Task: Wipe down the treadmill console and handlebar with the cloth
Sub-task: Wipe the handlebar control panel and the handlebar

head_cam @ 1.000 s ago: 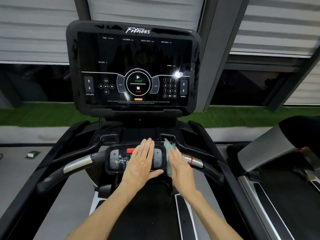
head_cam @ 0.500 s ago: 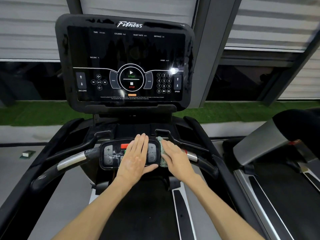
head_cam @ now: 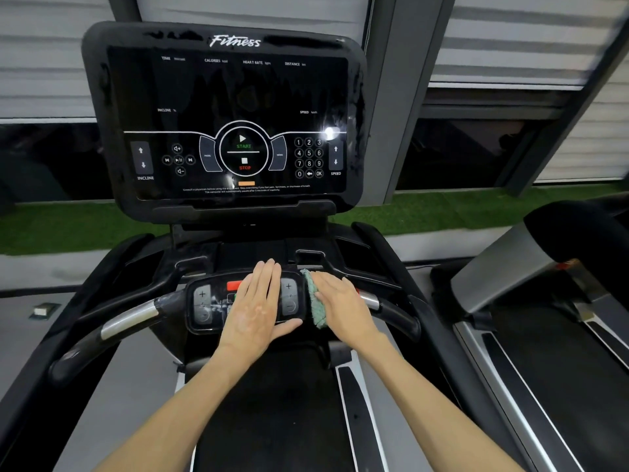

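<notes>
Barely shifting since a moment ago, the right hand (head_cam: 343, 304) is pressing the green cloth (head_cam: 315, 298) flat-fingered beside the button panel (head_cam: 204, 301), left hand (head_cam: 258, 308) lying open on it; the handlebar (head_cam: 371, 300) is running sideways, its right stretch nearer the cloth

1. The grey floor (head_cam: 20, 318) carries the treadmill (head_cam: 272, 410), a second treadmill (head_cam: 544, 352) close on its right, and a small pale block (head_cam: 43, 310) on its left.
2. On the handlebar's button panel (head_cam: 204, 301) the left hand (head_cam: 258, 308) lies flat; a green cloth (head_cam: 315, 304) lies at the panel's right edge under the flat right hand (head_cam: 343, 308).
</notes>
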`<state>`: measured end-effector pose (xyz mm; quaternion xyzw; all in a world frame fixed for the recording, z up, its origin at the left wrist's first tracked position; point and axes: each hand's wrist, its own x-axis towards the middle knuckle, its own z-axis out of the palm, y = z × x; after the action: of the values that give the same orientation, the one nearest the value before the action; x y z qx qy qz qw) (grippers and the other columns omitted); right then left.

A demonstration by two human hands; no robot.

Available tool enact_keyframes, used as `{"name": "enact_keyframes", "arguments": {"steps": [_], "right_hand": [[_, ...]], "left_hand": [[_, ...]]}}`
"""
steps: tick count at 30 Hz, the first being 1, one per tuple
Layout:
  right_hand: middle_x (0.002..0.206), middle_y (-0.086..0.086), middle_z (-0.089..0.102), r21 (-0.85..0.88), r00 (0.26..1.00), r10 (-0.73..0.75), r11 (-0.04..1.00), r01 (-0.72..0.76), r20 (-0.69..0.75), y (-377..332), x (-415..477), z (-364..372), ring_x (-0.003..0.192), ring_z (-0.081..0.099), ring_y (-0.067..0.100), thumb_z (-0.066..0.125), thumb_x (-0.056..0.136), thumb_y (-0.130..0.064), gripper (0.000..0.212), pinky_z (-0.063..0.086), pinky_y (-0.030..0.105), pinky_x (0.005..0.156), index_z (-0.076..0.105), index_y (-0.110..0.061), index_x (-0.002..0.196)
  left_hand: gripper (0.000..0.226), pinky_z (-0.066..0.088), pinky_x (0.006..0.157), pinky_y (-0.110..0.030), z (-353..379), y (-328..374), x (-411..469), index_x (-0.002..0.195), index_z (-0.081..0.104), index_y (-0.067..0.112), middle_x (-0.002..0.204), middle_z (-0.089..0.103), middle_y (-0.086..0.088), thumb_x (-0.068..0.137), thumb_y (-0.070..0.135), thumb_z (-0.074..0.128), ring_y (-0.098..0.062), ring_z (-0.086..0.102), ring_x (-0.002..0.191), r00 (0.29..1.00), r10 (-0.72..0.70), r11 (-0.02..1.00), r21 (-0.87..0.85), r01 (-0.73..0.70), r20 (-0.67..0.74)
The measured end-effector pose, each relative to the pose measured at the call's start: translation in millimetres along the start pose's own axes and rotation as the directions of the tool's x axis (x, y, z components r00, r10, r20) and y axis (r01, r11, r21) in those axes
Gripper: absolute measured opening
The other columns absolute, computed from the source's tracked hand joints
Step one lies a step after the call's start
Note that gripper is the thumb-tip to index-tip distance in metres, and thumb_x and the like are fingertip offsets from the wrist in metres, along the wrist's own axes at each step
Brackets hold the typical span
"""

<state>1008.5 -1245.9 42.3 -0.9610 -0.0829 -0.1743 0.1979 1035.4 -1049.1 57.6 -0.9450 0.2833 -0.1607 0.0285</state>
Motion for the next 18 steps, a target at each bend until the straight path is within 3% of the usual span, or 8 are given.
{"name": "enact_keyframes", "arguments": {"steps": [3,5,7,9,13,15,16,18], "right_hand": [[0.126,-0.005,0.056,0.050,0.996,0.068,0.997,-0.066,-0.050,15.7,-16.5,-4.9,0.110,0.054,0.014,0.042,0.087,-0.014,0.053,0.044,0.030,0.096,0.046,-0.021,0.139],[0.134,-0.010,0.052,0.093,0.978,0.199,0.977,-0.192,-0.068,33.2,-36.5,-7.5,0.118,0.051,0.010,0.036,0.086,-0.017,0.057,0.043,0.026,0.100,0.043,-0.030,0.141],[0.130,-0.018,0.054,0.205,0.932,0.358,0.918,-0.340,-0.058,54.9,-60.4,-13.7,0.116,0.052,0.000,0.036,0.094,-0.013,0.054,0.042,0.019,0.098,0.043,-0.040,0.139],[0.115,-0.018,0.062,0.258,0.865,0.500,0.842,-0.474,-0.041,78.5,-82.6,-18.8,0.101,0.061,0.000,0.038,0.097,-0.011,0.052,0.050,0.021,0.089,0.045,-0.046,0.135],[0.087,-0.006,0.066,0.160,0.755,0.655,0.743,-0.649,0.023,108.3,-96.5,-14.2,0.073,0.063,0.005,0.046,0.092,-0.004,0.053,0.055,0.022,0.066,0.048,-0.035,0.136],[0.084,-0.003,0.066,0.191,0.719,0.695,0.708,-0.680,-0.016,99.0,-89.7,-15.0,0.072,0.063,0.010,0.042,0.095,-0.006,0.046,0.052,0.023,0.066,0.053,-0.030,0.132],[0.086,-0.002,0.066,0.227,0.726,0.686,0.714,-0.662,-0.038,91.3,-84.2,-15.4,0.074,0.064,0.011,0.040,0.097,-0.009,0.042,0.054,0.026,0.069,0.054,-0.030,0.130],[0.091,-0.004,0.066,0.278,0.815,0.578,0.789,-0.547,-0.038,63.8,-64.4,-15.4,0.076,0.065,0.009,0.040,0.100,-0.021,0.034,0.057,0.031,0.074,0.056,-0.032,0.127]], "left_hand": [[0.107,0.033,0.116,-0.045,-1.1,-0.3,-0.6,0.148,0.030,-0.006,0.152,0.037,-0.023,0.080,0.073,0.049,-0.034,0.034,0.143,1.000,-0.007,1.000,0.008,0.007,0.003],[0.107,0.033,0.116,-0.046,-1.7,0.6,-0.5,0.148,0.029,-0.006,0.152,0.036,-0.023,0.080,0.074,0.048,-0.034,0.033,0.143,1.000,-0.015,1.000,0.004,0.015,0.014],[0.107,0.033,0.116,-0.046,-1.9,1.3,-0.7,0.149,0.028,-0.006,0.153,0.035,-0.022,0.080,0.074,0.047,-0.034,0.032,0.144,1.000,-0.021,1.000,-0.005,0.022,0.023],[0.107,0.033,0.116,-0.046,-2.5,1.7,-1.0,0.149,0.027,-0.005,0.153,0.035,-0.022,0.080,0.074,0.046,-0.034,0.032,0.144,0.999,-0.025,1.000,-0.008,0.025,0.033],[0.107,0.031,0.117,-0.046,-2.3,1.3,-0.5,0.150,0.024,-0.005,0.155,0.032,-0.022,0.082,0.075,0.042,-0.034,0.029,0.145,0.999,-0.025,1.000,0.016,0.025,0.046],[0.107,0.032,0.117,-0.046,-2.2,1.6,-0.4,0.150,0.025,-0.006,0.154,0.033,-0.022,0.081,0.075,0.042,-0.035,0.030,0.145,0.999,-0.027,0.999,0.024,0.026,0.042],[0.107,0.032,0.117,-0.046,-2.8,1.9,-0.4,0.149,0.026,-0.006,0.154,0.034,-0.023,0.081,0.075,0.042,-0.035,0.031,0.144,0.999,-0.028,0.999,0.026,0.027,0.043],[0.107,0.033,0.116,-0.046,-3.6,2.3,0.4,0.149,0.028,-0.007,0.153,0.035,-0.023,0.081,0.075,0.043,-0.035,0.032,0.144,0.999,-0.028,0.999,0.033,0.027,0.043]]}}
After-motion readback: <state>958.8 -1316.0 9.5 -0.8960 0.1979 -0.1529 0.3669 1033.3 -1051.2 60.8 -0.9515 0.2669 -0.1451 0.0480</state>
